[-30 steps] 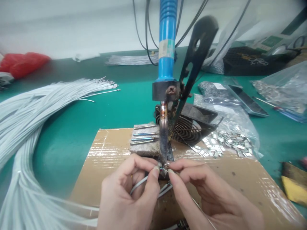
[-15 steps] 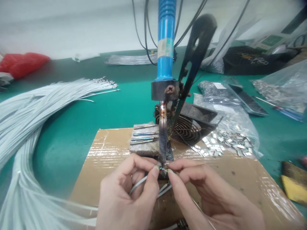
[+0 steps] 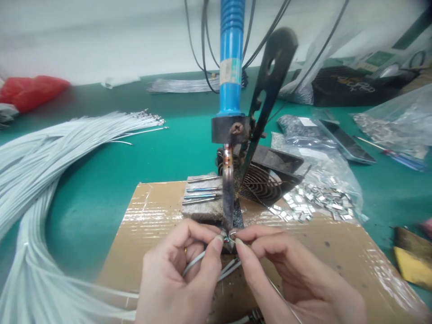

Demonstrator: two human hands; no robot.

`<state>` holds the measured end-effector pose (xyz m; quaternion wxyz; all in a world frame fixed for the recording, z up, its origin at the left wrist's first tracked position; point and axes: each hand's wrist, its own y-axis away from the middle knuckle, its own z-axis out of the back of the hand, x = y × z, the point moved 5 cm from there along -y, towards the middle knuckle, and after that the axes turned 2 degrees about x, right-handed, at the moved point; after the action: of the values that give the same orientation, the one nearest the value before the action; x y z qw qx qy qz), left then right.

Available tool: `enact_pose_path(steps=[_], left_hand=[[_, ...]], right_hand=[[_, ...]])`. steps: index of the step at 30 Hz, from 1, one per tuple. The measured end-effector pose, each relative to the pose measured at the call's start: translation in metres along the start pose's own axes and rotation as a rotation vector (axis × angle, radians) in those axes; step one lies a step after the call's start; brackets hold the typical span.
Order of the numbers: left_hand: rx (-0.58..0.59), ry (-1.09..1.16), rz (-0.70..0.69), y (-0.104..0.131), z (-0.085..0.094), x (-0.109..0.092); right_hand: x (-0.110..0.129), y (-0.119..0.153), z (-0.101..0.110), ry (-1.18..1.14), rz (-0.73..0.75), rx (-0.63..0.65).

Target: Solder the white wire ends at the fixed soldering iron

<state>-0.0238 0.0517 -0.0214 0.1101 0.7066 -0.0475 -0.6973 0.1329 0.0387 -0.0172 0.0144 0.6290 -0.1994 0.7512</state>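
Observation:
My left hand (image 3: pixel 189 270) is closed, pinching the end of a white cable (image 3: pixel 195 263) between thumb and index finger. A small part at the cable's end is mostly hidden by the fingertips. Close on its right, my right hand (image 3: pixel 290 270) pinches a thin solder wire (image 3: pixel 280 294), which trails down past the palm and curves at the fingertips. The dark tip of a blue-handled soldering iron (image 3: pixel 228 193) points down between both hands, at the cable end. Whether the wire touches the tip is too small to tell.
A cardboard sheet (image 3: pixel 151 225) lies under the hands. Bundled white cables (image 3: pixel 43 180) lie left. Behind the hands are a grey block (image 3: pixel 202 209) and black fan (image 3: pixel 270 175). Small metal pieces (image 3: pixel 324 200) and plastic bags (image 3: pixel 340 166) lie right.
The black bracket beside the iron has tipped down slightly, and the view has shifted a little. A curve of thin wire now shows between the fingertips. Both hands keep their grip.

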Motion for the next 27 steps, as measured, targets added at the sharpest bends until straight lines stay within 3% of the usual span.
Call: enact_pose_path(steps=[5, 7, 10, 14, 19, 23, 27], left_hand=[[-0.015, -0.022, 0.008, -0.001, -0.003, -0.002], [-0.079, -0.039, -0.005, -0.002, -0.004, -0.005], [-0.195, -0.064, -0.048, -0.005, -0.006, -0.013], [-0.234, -0.082, -0.065, -0.007, -0.01, -0.017], [-0.168, -0.059, -0.032, -0.003, -0.004, -0.01], [-0.017, -0.017, -0.003, -0.001, -0.001, -0.001], [0.009, 0.028, -0.021, -0.001, 0.001, 0.002]], right_hand=[[0.001, -0.001, 0.001, 0.023, -0.002, -0.008], [0.0, -0.001, 0.003, 0.018, -0.01, -0.032], [0.001, -0.002, 0.002, 0.051, 0.075, 0.048], [-0.001, -0.003, 0.005, 0.063, 0.094, 0.078], [-0.002, -0.002, 0.003, 0.074, 0.091, 0.106], [0.0, -0.001, 0.0, 0.015, 0.033, 0.029], [0.001, 0.0, -0.001, -0.006, 0.024, -0.005]])
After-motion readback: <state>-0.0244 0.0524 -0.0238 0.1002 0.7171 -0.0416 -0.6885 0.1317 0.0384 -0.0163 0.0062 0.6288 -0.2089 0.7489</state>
